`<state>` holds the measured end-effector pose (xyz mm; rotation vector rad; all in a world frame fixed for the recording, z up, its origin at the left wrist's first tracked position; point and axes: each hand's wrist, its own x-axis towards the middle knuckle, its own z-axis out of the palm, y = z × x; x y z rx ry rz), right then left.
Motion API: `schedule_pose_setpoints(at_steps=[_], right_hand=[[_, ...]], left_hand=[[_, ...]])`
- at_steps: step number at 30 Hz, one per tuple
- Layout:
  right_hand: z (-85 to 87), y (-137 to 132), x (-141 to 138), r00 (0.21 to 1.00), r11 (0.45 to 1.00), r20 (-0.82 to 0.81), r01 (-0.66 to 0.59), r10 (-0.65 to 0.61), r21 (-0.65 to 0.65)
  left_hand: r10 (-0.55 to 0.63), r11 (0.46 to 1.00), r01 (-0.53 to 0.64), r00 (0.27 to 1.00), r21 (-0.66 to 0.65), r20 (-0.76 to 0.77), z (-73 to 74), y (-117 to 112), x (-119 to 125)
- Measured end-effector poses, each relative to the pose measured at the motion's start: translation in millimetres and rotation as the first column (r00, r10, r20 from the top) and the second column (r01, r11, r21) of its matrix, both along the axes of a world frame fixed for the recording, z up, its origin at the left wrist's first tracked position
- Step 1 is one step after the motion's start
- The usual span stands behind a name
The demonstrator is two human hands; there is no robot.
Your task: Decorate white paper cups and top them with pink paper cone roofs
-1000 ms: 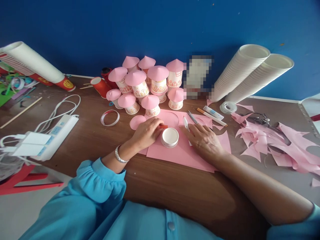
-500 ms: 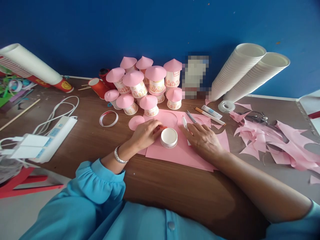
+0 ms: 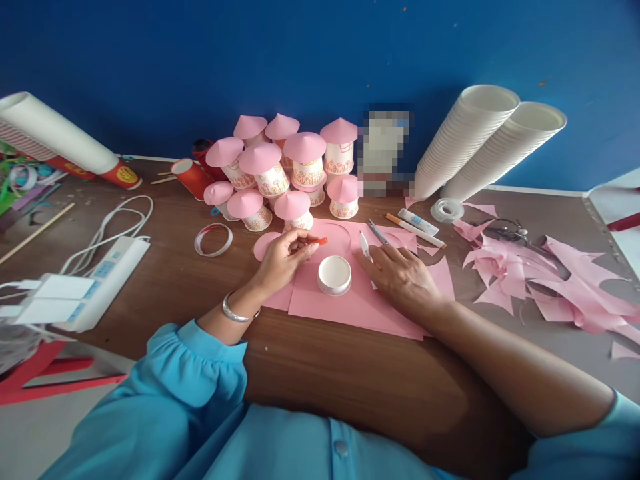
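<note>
Between the thumb and fingertips of my left hand is a small orange-red marker cap, lifted over the pink paper. My right hand rests low on that paper, its fingers closed around a white marker with a reddish tip pointing away from me. Part of the marker is hidden under the thumb. Between the hands a short white cup stands on the paper, its round opening facing up. A curved outline shows on the paper behind it. Scissors lie just beyond my right fingers.
Several small cup houses with pink cone roofs stand at the back. Tall stacks of white cups lean at the right, near a tape roll and pink paper scraps. A power strip with cables lies left.
My left hand has risen from beside the white cup, bringing the orange-red cap into clearer view. My right hand stays almost in place; the whole view has shifted slightly.
</note>
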<state>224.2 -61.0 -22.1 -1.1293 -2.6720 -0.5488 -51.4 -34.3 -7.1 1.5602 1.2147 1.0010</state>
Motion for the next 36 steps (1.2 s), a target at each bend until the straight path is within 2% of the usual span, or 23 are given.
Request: schedule_pose_setpoints(at_steps=[6,11,17,20,26,29,36], right_hand=[[1.4,2.0,0.8,0.999,0.999,0.038,-0.006,0.004,0.044],[3.5,2.3,1.2,0.999,0.998,0.02,-0.034,0.033,0.061],[2.4,2.1,0.6,1.0,1.0,0.02,-0.002,0.002,-0.005],[1.7,1.8,-0.3,1.0,1.0,0.018,0.01,-0.01,-0.009],[-0.2,1.9,-0.3,1.0,0.998,0.01,-0.006,0.006,0.058],[-1.4,2.4,-0.3,1.0,0.998,0.003,-0.014,0.014,0.056],[-0.4,2.3,-0.1,1.0,1.0,0.007,-0.009,0.009,0.028]], left_hand=[[0.01,0.98,0.05,0.956,0.194,-0.294,-2.0,-0.7,-1.4],[0.027,0.972,0.035,0.965,0.231,-0.26,-4.9,1.4,-3.3],[0.023,0.974,0.03,0.972,0.223,-0.233,-8.7,1.6,-4.1],[0.039,0.966,0.044,0.949,0.253,-0.312,-6.7,1.1,-2.2],[-0.055,0.934,0.222,0.864,0.281,-0.501,-0.9,-4.9,3.6],[-0.048,0.923,0.25,0.829,0.293,-0.557,0.0,-6.8,3.9],[-0.021,0.937,0.182,0.882,0.299,-0.471,-2.4,-2.8,0.8]])
